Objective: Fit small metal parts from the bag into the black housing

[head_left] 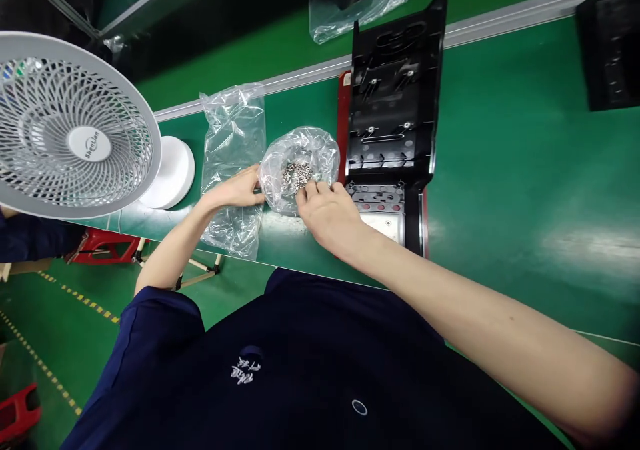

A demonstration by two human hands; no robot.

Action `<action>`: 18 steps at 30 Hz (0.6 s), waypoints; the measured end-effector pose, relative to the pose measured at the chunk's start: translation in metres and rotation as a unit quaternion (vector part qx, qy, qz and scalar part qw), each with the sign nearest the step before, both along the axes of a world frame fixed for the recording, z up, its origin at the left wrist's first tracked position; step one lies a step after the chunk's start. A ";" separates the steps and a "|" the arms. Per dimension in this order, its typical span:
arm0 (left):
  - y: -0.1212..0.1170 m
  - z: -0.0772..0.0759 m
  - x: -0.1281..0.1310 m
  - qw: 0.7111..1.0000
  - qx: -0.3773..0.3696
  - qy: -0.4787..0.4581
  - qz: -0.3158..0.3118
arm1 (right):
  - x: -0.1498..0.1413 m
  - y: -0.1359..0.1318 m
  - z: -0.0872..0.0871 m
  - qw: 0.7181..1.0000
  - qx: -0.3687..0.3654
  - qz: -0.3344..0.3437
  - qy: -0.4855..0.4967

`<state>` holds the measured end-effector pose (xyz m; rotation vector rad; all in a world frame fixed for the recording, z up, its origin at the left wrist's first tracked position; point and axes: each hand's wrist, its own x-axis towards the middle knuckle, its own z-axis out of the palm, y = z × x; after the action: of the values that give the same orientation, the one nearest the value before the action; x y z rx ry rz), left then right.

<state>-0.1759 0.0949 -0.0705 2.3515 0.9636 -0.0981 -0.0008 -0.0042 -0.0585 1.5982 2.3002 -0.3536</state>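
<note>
Directly left of the black plastic housing (393,117), a clear bag of small metal parts (299,170) lies on the green surface (525,170). Left hand (240,189) pinches the bag's left edge; right hand (327,213), nearer the parts, has curled fingertips at the opening, contents unclear.

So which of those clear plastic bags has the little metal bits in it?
The rounded bag between both hands, beside the black housing. The flat bag left of it looks empty.

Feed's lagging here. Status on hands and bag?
Left hand grips clear plastic bag of small metal screws. Right hand picking inside. Black plastic housing alongside.
</note>
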 end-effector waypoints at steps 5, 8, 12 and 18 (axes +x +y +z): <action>-0.006 -0.004 0.008 0.995 0.098 -0.003 0.017 | 0.002 -0.004 0.004 0.999 0.046 0.008 0.010; -0.004 0.010 0.009 0.991 0.125 -0.026 0.030 | 0.006 -0.006 0.007 0.998 0.059 0.008 0.025; -0.007 0.041 0.008 0.978 0.168 -0.124 0.031 | 0.012 -0.009 0.006 0.996 0.082 0.008 0.043; -0.011 0.057 0.011 0.971 0.186 -0.148 0.032 | 0.014 -0.009 0.001 0.994 0.092 0.009 0.061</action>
<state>-0.1646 0.0842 -0.0135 2.5669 0.9700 0.4871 0.0133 -0.0133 -0.0576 1.6836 2.5013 -0.2454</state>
